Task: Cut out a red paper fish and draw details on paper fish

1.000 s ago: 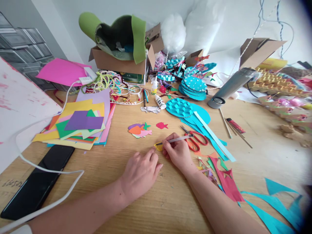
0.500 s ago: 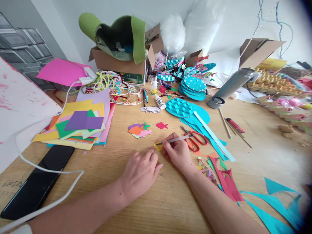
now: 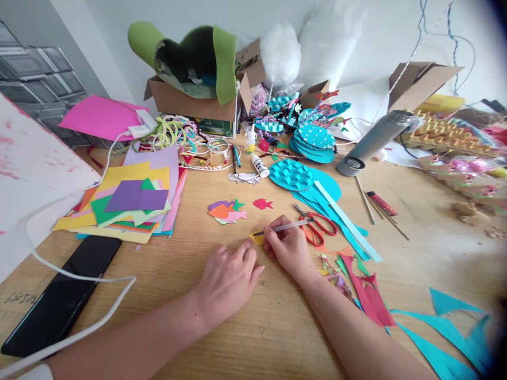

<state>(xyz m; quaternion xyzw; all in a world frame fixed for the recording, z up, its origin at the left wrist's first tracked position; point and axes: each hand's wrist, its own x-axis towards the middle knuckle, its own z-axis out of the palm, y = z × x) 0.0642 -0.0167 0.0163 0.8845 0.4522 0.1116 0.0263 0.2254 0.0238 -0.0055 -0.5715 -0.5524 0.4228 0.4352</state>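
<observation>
My right hand (image 3: 285, 245) is closed round a slim pen with a clear, greyish barrel (image 3: 295, 225), its dark tip resting on a small yellow paper cutout (image 3: 258, 238). Dark lines show near the cutout's left end; its right part is hidden by my fingers. My left hand (image 3: 230, 272) lies palm down on the table, thumb apart, its index fingertip at the cutout's left edge. Just right of my right hand are red-handled scissors (image 3: 317, 227), blades parted. Beyond the hands lie a red paper fish (image 3: 263, 203) and a small pile of coloured paper fish (image 3: 222, 212).
Stacked coloured paper (image 3: 137, 198) and a black phone (image 3: 59, 293) with a white cable across it lie left. Paper scraps (image 3: 370, 295) and blue strips (image 3: 344, 221) lie right. Glue bottles (image 3: 260, 165), a grey flask (image 3: 376, 142) and a cardboard box (image 3: 194, 100) stand farther back.
</observation>
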